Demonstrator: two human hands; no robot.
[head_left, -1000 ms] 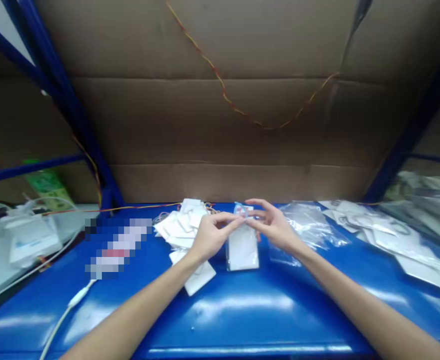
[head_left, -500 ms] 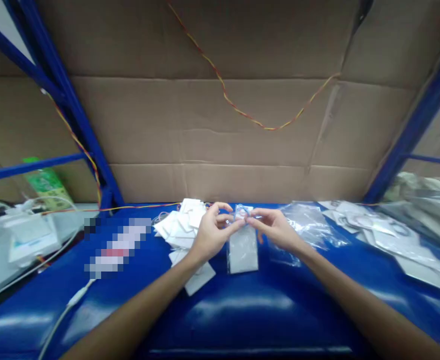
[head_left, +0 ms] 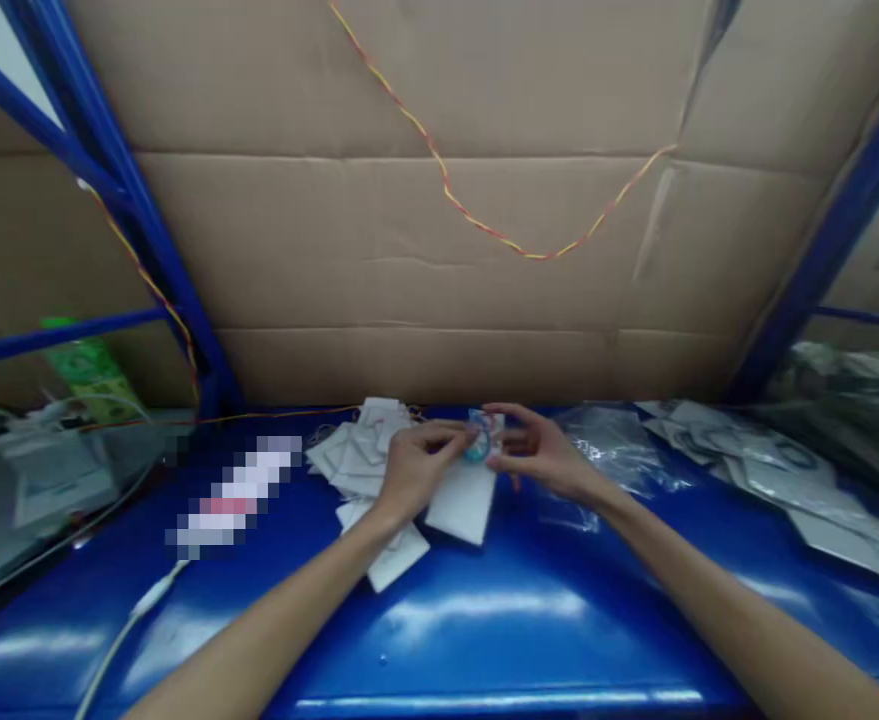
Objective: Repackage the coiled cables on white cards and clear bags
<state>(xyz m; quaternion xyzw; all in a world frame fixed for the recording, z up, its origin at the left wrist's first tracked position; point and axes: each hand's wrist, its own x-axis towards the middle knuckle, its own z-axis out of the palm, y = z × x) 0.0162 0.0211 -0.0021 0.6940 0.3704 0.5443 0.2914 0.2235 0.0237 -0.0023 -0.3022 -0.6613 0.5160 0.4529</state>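
Observation:
Between both hands, over the blue surface, is a small clear packet [head_left: 478,440] with a blue-green ring shape on it. My left hand [head_left: 420,465] pinches its left side between thumb and fingers. The fingers of my right hand [head_left: 548,455] close on its right side. A flat white card or pouch [head_left: 461,502] hangs or lies just below the packet, tilted; whether they are joined is unclear. Left of my left hand lies a loose pile of white cards [head_left: 349,458]. Crumpled clear plastic bags [head_left: 611,450] lie beyond my right hand.
White flat packets [head_left: 769,455] spread at the right. A blurred-out strip [head_left: 236,500] with a white cable [head_left: 150,597] lies left. White devices [head_left: 64,465] and a green box [head_left: 94,370] are at far left. Cardboard [head_left: 424,240] stands behind, between blue frame bars [head_left: 146,230].
The white pouch below the packet has swung to the left and tilted. My left hand's fingers have closed in on the packet, and its blue-green ring now shows more.

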